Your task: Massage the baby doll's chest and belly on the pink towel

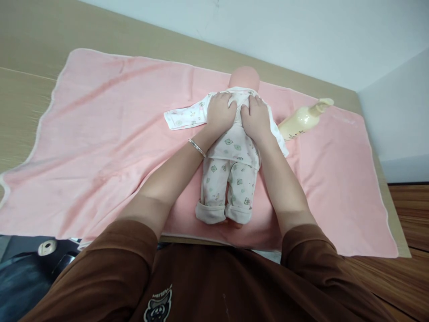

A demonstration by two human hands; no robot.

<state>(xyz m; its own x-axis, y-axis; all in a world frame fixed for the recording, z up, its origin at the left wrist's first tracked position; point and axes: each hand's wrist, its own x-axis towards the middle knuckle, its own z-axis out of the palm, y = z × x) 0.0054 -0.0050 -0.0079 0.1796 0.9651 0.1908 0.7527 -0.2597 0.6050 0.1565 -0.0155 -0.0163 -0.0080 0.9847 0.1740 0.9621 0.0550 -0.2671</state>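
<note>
A baby doll [244, 77] in a white printed shirt [231, 145] and matching trousers [214, 179] lies stretched out, its bald head away from me and no face showing. My left hand [221, 112] is closed on the shirt at the doll's upper left side, fingers curled and thumb turned inward. Opposite it, my right hand [256, 116] grips the shirt near the other shoulder in the same way. Cloth bunches a little between the two thumbs. One sleeve [186, 117] extends flat to the left; the other is partly hidden behind my right forearm.
Beneath the doll a pink blanket [110, 134] with a pale edge covers much of the wooden table [36, 40]. A cream pump bottle [303, 120] lies to the right, close to the right sleeve. White walls [301, 40] border the table's far side. A dark bag [23, 277] is at lower left.
</note>
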